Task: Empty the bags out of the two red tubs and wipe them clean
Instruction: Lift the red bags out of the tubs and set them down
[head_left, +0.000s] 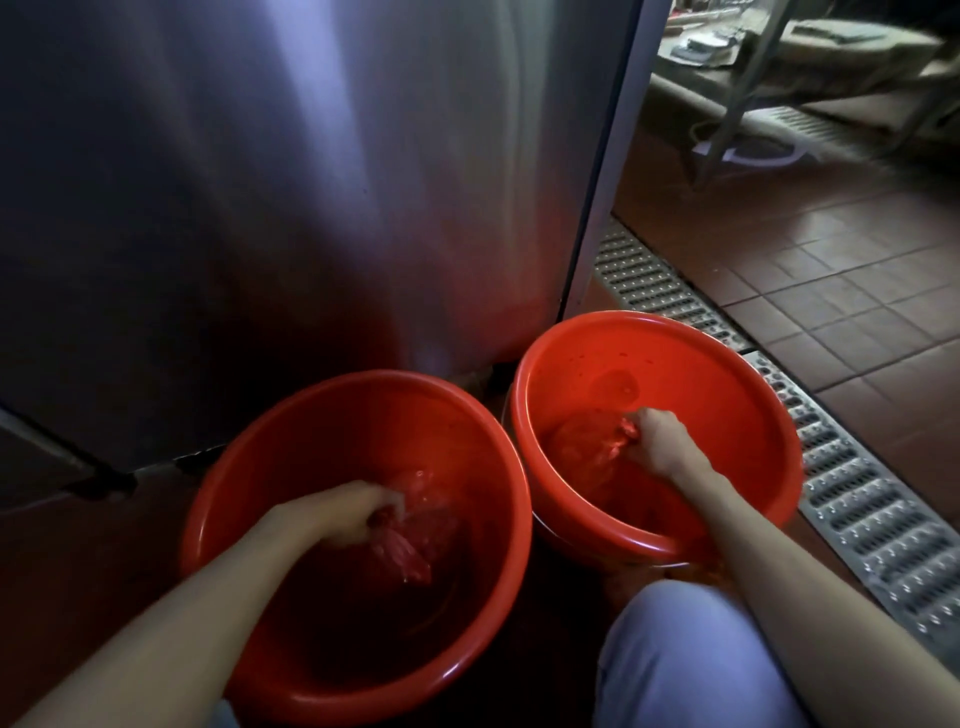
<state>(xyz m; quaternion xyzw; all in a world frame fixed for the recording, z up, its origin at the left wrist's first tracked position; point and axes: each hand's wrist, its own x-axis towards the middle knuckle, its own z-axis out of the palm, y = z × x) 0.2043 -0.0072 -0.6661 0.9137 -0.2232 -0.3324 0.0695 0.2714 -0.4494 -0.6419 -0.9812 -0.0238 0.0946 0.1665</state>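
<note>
Two red tubs stand side by side on the floor below me. In the left tub lies a reddish bag, and my left hand grips its gathered top. The right tub holds another reddish bag. My right hand is curled round that bag's bunched neck. Both bags sit low inside the tubs, touching the bottoms. The left tub's inside is dark and in shadow.
A tall stainless steel cabinet rises right behind the tubs. A metal drain grate runs diagonally along the right tub. Brown floor tiles spread to the right, with metal table legs at the far back. My knee is at the bottom.
</note>
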